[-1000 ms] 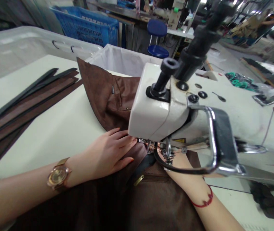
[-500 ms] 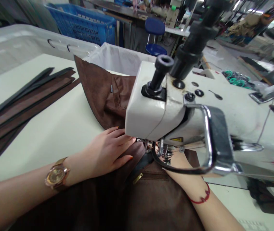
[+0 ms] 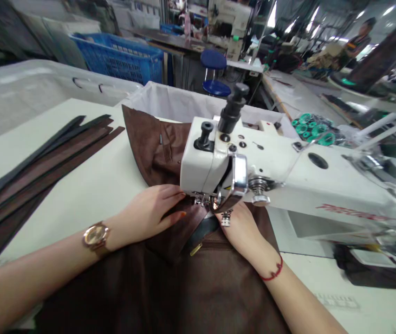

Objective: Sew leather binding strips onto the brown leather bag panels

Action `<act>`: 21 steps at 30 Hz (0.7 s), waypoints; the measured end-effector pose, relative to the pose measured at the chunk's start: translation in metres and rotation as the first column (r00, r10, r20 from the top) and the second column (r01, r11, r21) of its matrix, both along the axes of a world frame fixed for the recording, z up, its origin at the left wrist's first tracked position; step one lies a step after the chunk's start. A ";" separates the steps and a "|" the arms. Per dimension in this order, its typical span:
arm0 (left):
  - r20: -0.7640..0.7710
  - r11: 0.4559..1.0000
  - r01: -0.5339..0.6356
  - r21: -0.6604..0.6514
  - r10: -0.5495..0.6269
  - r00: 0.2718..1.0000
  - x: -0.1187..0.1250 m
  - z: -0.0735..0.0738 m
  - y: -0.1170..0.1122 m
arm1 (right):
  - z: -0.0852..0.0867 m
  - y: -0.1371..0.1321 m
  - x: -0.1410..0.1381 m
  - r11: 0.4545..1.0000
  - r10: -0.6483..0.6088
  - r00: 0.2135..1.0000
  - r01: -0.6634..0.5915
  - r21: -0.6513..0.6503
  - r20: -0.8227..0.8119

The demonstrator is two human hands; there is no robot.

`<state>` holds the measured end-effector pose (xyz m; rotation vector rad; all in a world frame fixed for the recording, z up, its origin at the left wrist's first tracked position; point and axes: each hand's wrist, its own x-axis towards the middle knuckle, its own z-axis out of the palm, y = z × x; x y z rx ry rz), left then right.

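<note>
– Where is the brown leather (image 3: 191, 292) lying?

– It's spreading from the bottom of the view over the pale table (image 3: 89, 185) and passing beneath the head of the white sewing machine (image 3: 198, 162), with a pointed end showing on the far side, near a white-lined bin (image 3: 177, 99)

– And what is the left hand (image 3: 145, 213) doing?

– It's resting on the leather just left of the needle area, palm down; the fingers are stretching out together and the thumb is standing apart, so it's lying fairly flat and clasping nothing. A gold-coloured watch (image 3: 95, 234) is circling that wrist

– Is the right hand (image 3: 241, 227) gripping something?

– I can't tell; it's resting on the leather right of the needle area, but the machine is hiding its fingertips. A red bracelet (image 3: 272, 272) is circling its wrist

– What's showing between the hands?

– A black strip (image 3: 203, 233) is lying there, with a brass zip pull (image 3: 196, 249) sitting just below. Well to the left, dark and brown strips (image 3: 44, 169) are lying on the table
</note>
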<state>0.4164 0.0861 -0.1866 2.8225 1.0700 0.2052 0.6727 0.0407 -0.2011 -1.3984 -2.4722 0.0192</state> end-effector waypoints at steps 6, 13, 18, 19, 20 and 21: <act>-0.201 0.985 -0.110 0.131 0.135 0.970 -0.028 0.018 -0.016 | 0.029 -0.056 -0.017 0.999 0.004 0.999 -0.002 -0.050 0.050; -0.171 0.984 0.014 0.177 0.016 0.985 -0.016 0.001 -0.122 | 0.044 -0.052 0.007 0.950 0.134 0.990 -0.142 -0.277 -0.047; -0.008 0.904 0.263 0.338 -0.277 0.961 0.002 -0.005 -0.137 | 0.051 -0.051 -0.005 0.957 0.180 0.984 -0.176 -0.231 -0.003; 0.013 0.893 0.256 0.371 -0.280 0.960 0.005 -0.006 -0.137 | 0.052 -0.052 -0.010 0.968 0.160 0.984 -0.140 -0.207 0.079; 0.042 0.892 0.238 0.384 -0.274 0.961 0.007 -0.006 -0.138 | 0.054 -0.053 -0.014 0.979 0.124 0.977 -0.091 -0.184 0.172; 0.087 0.902 0.222 0.370 -0.272 0.958 0.008 -0.006 -0.139 | 0.056 -0.053 -0.017 0.986 0.074 0.962 -0.032 -0.162 0.262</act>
